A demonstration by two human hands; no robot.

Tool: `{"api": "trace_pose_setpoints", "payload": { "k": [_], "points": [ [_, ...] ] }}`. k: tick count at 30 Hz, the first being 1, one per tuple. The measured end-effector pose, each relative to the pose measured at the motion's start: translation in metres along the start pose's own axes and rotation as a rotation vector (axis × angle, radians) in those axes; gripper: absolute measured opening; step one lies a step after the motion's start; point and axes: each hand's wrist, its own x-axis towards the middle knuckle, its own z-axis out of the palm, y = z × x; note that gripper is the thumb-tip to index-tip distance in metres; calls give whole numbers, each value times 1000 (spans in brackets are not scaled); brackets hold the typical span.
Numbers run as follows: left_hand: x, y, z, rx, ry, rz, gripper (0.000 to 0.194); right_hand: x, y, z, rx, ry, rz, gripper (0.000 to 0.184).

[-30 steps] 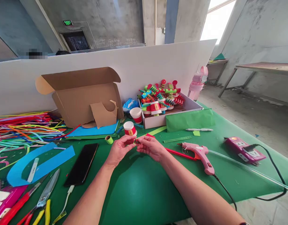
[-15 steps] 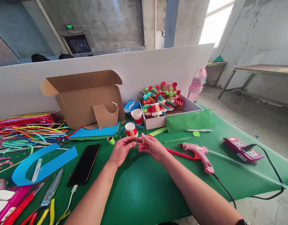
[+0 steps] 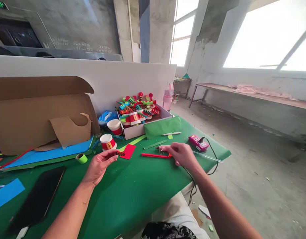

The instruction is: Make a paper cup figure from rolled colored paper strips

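My left hand (image 3: 101, 166) pinches a small red-and-dark coiled strip (image 3: 121, 153) between thumb and fingertips. Beyond the coil lies a red paper piece (image 3: 129, 151) on the green table. A red-and-white paper cup (image 3: 108, 142) stands just behind my left fingers. On the right, my right hand (image 3: 182, 155) has its fingers curled around the pink hot glue gun (image 3: 164, 150), which still lies at table level. My hand covers most of the gun; its nozzle points left. Beneath the nozzle is a red strip (image 3: 155, 155).
A shallow box (image 3: 133, 132) at the back holds several colourful cup figures. A second cup (image 3: 114, 126), a green paper roll (image 3: 81, 158), a black phone (image 3: 38, 199), a green pouch (image 3: 163, 127) and a purple power strip (image 3: 198, 142) lie around. The glue gun's cord hangs over the table edge.
My right hand has left the coil and moved right onto the glue gun. The coil stays in my left hand. My view has turned right, and the red paper piece now shows.
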Motion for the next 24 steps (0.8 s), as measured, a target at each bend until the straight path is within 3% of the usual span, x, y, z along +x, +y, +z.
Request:
{"api": "trace_pose_setpoints", "payload": {
  "k": [2,4,6,10,13,17,19,21,24],
  "points": [
    [-2,0,3,-13,-12,8,41,-7,28,-14,-185,44,147,41],
    [-2,0,7,-40,-26,23,39,-8,47,-16,-257,1,231,38],
    [-2,1,9,-78,-42,41,38,-5,56,-11,-262,-107,282,35],
    [3,1,8,-168,-14,61,38,8,60,-8,-174,-182,318,28],
    [6,-1,5,-218,1,77,37,12,64,-17,120,-159,377,31],
    [8,-2,2,-235,-31,80,36,11,62,-22,777,-47,514,33],
    [8,-1,2,-232,-59,72,34,10,52,-15,1002,-97,526,35],
    [7,0,2,-221,-90,72,32,9,37,-4,1127,-230,458,35],
    [6,0,2,-185,-123,76,30,7,11,15,1059,-309,323,40]
  ]
}}
